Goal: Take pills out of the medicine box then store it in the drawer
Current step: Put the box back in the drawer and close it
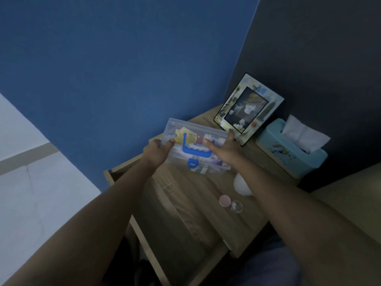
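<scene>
A clear plastic medicine box [198, 139] with a blue handle and blue latch is held in the air over the wooden bedside cabinet [206, 205]. My left hand [157, 152] grips its left end, thumb on the lid. My right hand [224, 150] grips its right end. Packets and blister packs show through the lid, which looks closed. Below the box a drawer [132, 203] of the cabinet stands pulled out toward me; its inside is dark. A small pink cap [224, 200] and a small clear round container [236, 206] lie on the cabinet top.
A picture frame [248, 109] leans against the dark wall at the back. A light-blue tissue box [292, 149] stands to its right. A white rounded object [241, 185] sits partly hidden under my right forearm. A blue wall is on the left.
</scene>
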Motion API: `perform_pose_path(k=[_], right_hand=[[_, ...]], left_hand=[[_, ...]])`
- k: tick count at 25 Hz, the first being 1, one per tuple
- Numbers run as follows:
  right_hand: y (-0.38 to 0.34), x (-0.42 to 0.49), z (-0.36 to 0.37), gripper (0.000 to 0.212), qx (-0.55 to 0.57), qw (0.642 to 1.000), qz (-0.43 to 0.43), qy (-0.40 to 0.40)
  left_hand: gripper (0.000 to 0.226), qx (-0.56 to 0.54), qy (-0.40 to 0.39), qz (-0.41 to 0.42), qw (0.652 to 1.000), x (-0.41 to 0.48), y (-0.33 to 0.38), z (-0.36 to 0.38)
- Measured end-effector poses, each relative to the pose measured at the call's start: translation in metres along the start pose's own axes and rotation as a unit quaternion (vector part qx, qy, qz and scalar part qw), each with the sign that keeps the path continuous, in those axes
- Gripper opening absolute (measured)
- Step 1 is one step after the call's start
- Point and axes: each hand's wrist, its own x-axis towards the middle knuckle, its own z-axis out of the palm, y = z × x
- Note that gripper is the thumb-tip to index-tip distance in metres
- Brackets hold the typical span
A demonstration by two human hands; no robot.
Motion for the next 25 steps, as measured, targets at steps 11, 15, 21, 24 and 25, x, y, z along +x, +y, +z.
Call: perform_pose_path(k=[11, 15, 21, 24, 25], right_hand=[[-0.023, -0.143, 0.024, 0.114, 0.179, 0.982, -0.044, 0.035], [0.000, -0.202, 0.045, 0.112, 0.213, 0.976, -0.032, 0.026], [0.045, -0.252, 0.093, 0.112, 0.182, 0.981, -0.020, 0.067], [0.061, -0.253, 0.118, 0.111, 0.188, 0.980, 0.010, 0.057], [0.064, -0.251, 0.126, 0.110, 0.188, 0.980, 0.020, 0.055]], left_hand=[[0.016, -0.089, -0.009, 0.029, 0.996, -0.057, 0.017, -0.101], [0.016, -0.069, -0.069, 0.006, 0.995, -0.086, -0.005, -0.105], [0.020, -0.020, -0.146, -0.026, 0.989, -0.097, -0.046, -0.082], [0.028, 0.046, -0.150, -0.036, 0.987, -0.086, -0.062, -0.069], [0.035, 0.074, -0.149, -0.044, 0.985, -0.079, -0.069, -0.065]])
